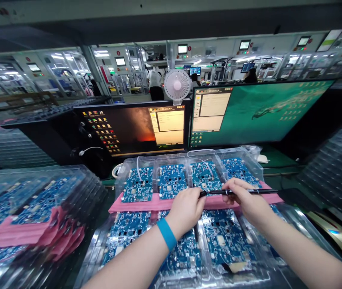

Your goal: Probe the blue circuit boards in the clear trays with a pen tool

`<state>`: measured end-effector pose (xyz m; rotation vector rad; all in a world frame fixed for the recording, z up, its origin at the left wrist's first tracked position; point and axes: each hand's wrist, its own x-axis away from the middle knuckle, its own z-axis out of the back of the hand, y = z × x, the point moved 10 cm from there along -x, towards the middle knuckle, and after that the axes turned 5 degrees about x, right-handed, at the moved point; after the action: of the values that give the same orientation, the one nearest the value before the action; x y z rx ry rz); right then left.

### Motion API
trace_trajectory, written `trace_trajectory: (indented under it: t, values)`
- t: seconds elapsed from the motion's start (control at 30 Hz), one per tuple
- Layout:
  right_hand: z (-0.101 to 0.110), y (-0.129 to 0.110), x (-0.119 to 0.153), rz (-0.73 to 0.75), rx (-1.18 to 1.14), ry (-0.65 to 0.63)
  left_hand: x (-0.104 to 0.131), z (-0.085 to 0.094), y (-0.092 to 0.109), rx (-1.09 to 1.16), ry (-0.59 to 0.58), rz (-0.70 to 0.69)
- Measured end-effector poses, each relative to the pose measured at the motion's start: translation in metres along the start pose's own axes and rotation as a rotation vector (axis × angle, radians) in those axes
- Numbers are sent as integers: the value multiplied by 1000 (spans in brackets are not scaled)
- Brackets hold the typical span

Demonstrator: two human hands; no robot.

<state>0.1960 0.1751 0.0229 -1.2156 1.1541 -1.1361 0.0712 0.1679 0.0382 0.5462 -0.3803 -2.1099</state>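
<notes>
My left hand (187, 210), with a blue band on its wrist, is closed around the left end of a black pen-like tool (219, 192). Fingers of my right hand (239, 192) pinch the same tool further right, and its thin end points right. Both hands are above a clear plastic tray (119, 182) holding several blue circuit boards (172, 178) in compartments. A pink strip (137, 205) lies across the tray's middle, just under the hands. White cables rest over two of the back boards.
Two monitors (134, 128) (258, 116) stand behind the tray, with a small white fan (177, 84) above them. Stacked board trays (38, 200) are at the left, and clear trays (339, 176) at the right. People (155, 83) are in the background.
</notes>
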Motion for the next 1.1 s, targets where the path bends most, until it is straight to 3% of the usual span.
trace_trajectory:
  t: [0.2,0.4,0.53,0.63,0.77,0.8,0.93,1.1]
  values:
    - [-28,24,3,-83,79,-196,7,-2,29,-66,-35,-183]
    - [-49,2,19,246,327,-387,24,0,55,-124,-31,-343]
    - [-57,-6,28,309,432,-458,27,-4,52,-74,-81,-327]
    - [-53,-5,26,243,525,-500,24,-7,48,-32,-124,-278]
    - [-41,2,10,151,547,-669,17,-9,34,10,-112,-146]
    - [-32,6,-2,146,631,-625,15,-9,28,-5,-102,-109]
    - [12,17,-57,95,1147,-181,7,-12,9,-86,-80,-33]
    - [0,35,-79,2,1390,-104,5,-24,-5,-148,-185,21]
